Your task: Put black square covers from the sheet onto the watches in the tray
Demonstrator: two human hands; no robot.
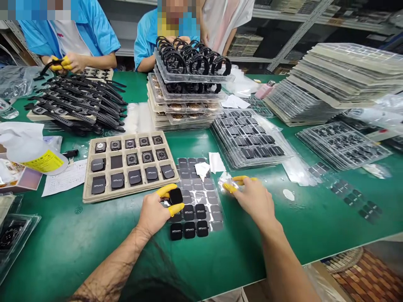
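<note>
My left hand, with yellow finger cots, grips a black square smartwatch body without a strap, its glossy face up. Beneath it lies a clear sheet of dark square labels printed in white. Several of its squares stand out darker at the near left. My right hand, also in yellow cots, has its fingers closed on a crumpled piece of clear film beside the sheet's right edge. Just left of the sheet, a beige tray holds strapless watch bodies, some topped with dark printed squares; one compartment shows no watch.
White wipes lie by the label sheet. Behind stand stacked trays of looped straps, a stack of clear trays and tall tray piles. Strapped watches and a spray bottle are leftward. Co-workers sit opposite.
</note>
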